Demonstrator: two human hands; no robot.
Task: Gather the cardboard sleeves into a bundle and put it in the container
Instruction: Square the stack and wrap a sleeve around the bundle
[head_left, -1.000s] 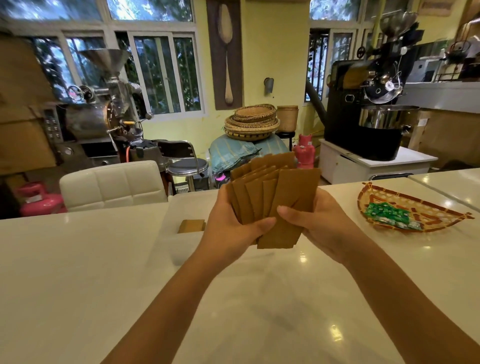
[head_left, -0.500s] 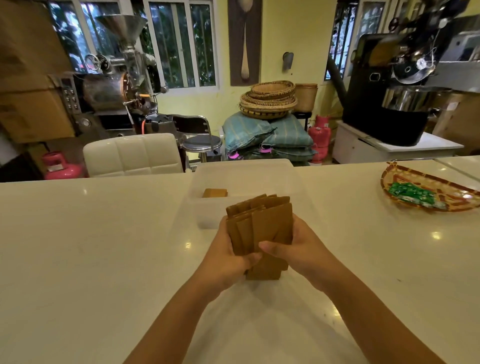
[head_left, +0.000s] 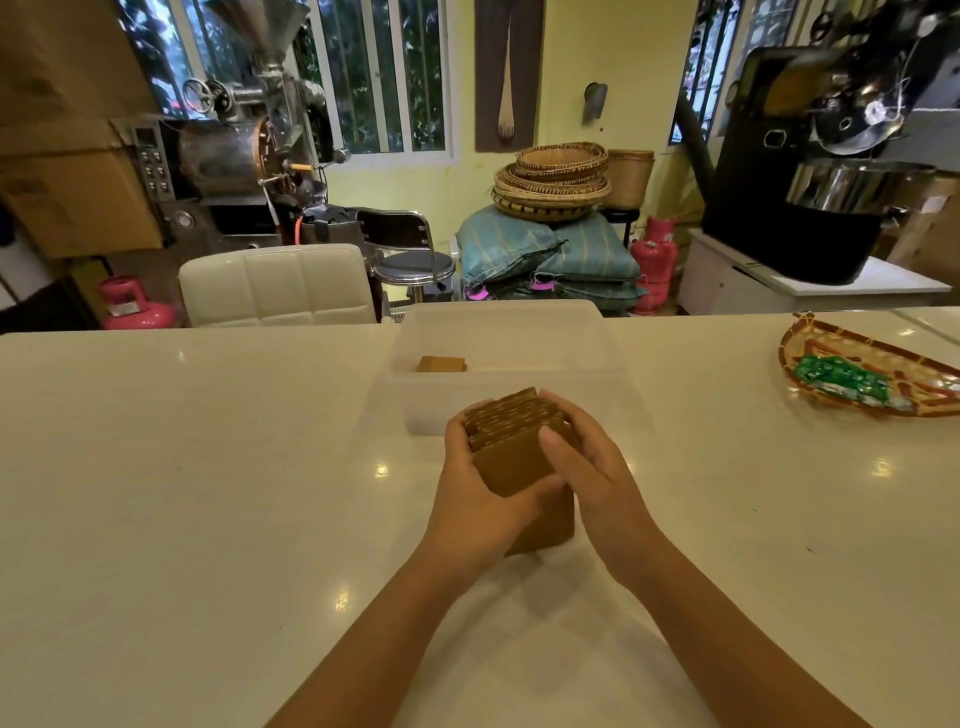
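A bundle of brown cardboard sleeves (head_left: 511, 457) stands on its lower edge on the white table (head_left: 182, 493), squared into a tight stack. My left hand (head_left: 478, 499) grips its left side with the thumb across the front. My right hand (head_left: 587, 467) clasps its right side and top. Just behind the bundle sits a translucent white container (head_left: 519, 405). A small stack of cardboard sleeves (head_left: 440, 364) lies inside it at the left.
A woven tray (head_left: 831, 353) with green packets (head_left: 841, 376) rests at the table's right. Beyond the far edge are a white chair (head_left: 275, 286), a stool, sacks with stacked baskets (head_left: 550, 182) and roasting machines.
The fanned sleeves have been lowered from chest height to the table and pushed together into a compact stack. Both hands came down with them and closed in on the sides.
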